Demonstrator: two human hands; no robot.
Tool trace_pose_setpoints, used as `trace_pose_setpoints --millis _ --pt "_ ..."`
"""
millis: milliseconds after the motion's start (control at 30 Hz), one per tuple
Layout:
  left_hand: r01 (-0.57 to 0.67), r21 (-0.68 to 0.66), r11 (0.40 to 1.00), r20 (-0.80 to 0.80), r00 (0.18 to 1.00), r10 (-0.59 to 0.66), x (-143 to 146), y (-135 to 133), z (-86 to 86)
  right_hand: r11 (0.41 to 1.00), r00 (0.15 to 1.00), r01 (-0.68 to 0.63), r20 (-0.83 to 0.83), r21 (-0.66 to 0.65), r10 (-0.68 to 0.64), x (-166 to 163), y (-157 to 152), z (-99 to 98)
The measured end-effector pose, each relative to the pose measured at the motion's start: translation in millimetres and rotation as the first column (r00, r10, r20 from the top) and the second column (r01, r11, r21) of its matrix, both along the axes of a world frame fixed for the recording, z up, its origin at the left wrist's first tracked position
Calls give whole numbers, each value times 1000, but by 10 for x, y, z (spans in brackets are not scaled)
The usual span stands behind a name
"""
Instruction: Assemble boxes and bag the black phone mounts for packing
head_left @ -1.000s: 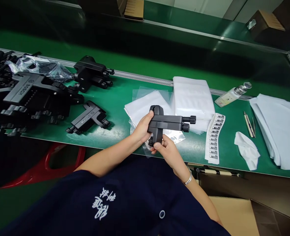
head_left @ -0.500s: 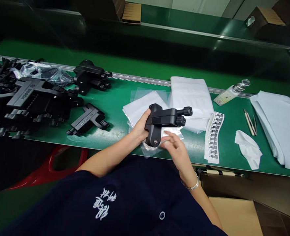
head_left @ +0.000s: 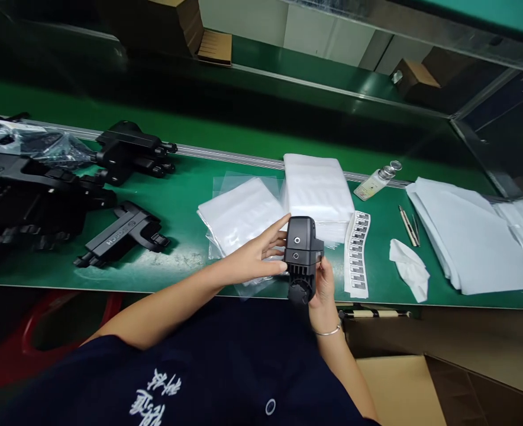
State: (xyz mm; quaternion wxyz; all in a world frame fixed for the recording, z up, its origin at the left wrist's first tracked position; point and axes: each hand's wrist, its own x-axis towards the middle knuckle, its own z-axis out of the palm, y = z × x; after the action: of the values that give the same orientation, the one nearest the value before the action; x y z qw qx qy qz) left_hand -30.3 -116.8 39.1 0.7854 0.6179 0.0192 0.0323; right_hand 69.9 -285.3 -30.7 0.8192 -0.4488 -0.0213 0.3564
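Head camera view: I hold a black device [head_left: 303, 244] in front of me, above the near edge of a green table [head_left: 184, 234], with its narrow end facing up at me and showing two round spots, with dark ribs below them. My right hand [head_left: 325, 287] grips it along the right side, partly hidden behind it, and a thin silver bracelet [head_left: 329, 332] circles that wrist. My left hand [head_left: 255, 259] is open, fingers and thumb spread, their tips at the device's left side; I cannot tell how firmly they touch. Beyond the device stands a stack of white bags [head_left: 319, 186], with loose bags [head_left: 244, 210] spread just to its left. To the right, a strip of labels [head_left: 357, 254] runs toward me, and a small bottle [head_left: 372, 186] stands behind it. Farther right lie a crumpled white cloth [head_left: 410, 269], a pair of tweezers [head_left: 416, 229] and a pile of white sheets [head_left: 474, 236]. On the left, a similar device [head_left: 122, 234] with raised lettering lies alone, near a heap of black devices [head_left: 26, 201]. Below the table's left end shows a red chair [head_left: 26, 334].
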Motion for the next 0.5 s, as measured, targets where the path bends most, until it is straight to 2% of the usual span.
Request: trace_pose_setpoints --millis 133,300,400,500 --pt "-118 189 975 -41 991 128 68 3 44 989 971 -125 -194 82 138 -120 27 12" --pt "-158 236 959 -90 979 183 129 103 131 973 933 -207 -280 101 227 -226 61 -9" --pt "-137 268 954 -42 987 153 42 175 142 985 965 -155 -204 72 167 -214 56 -41" --pt "-53 365 929 68 997 31 -159 258 108 998 999 -37 9 49 37 -141 -20 -37"
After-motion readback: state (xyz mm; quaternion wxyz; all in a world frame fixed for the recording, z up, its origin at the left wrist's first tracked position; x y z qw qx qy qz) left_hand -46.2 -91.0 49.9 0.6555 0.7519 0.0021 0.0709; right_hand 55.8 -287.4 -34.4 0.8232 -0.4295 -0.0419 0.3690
